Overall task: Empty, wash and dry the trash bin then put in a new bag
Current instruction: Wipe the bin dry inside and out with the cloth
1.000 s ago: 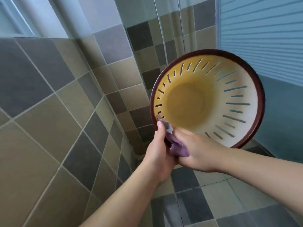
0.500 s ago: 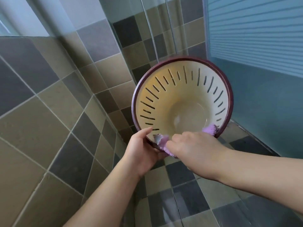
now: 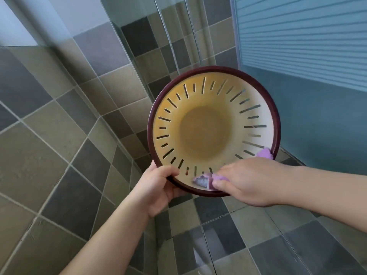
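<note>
I look straight into the round trash bin point(image 3: 214, 100), cream inside with slits in its wall and a dark red rim, held up in the air with its mouth toward me. My left hand point(image 3: 158, 187) grips the rim at the lower left, thumb inside. My right hand point(image 3: 250, 183) holds a purple cloth point(image 3: 202, 180) against the lower inside wall and rim; a bit of that cloth point(image 3: 265, 153) sticks out behind the hand at the lower right rim. The bin holds nothing else.
A tiled wall point(image 3: 59, 135) in grey and tan squares stands close on the left. The tiled floor point(image 3: 228, 235) lies below. A glass panel point(image 3: 178, 36) is behind the bin, and a blue frosted door point(image 3: 307, 56) rises on the right.
The bin's mouth has tilted to face me more squarely. My right hand has moved with the cloth along the lower rim. My left hand keeps its grip at the lower left.
</note>
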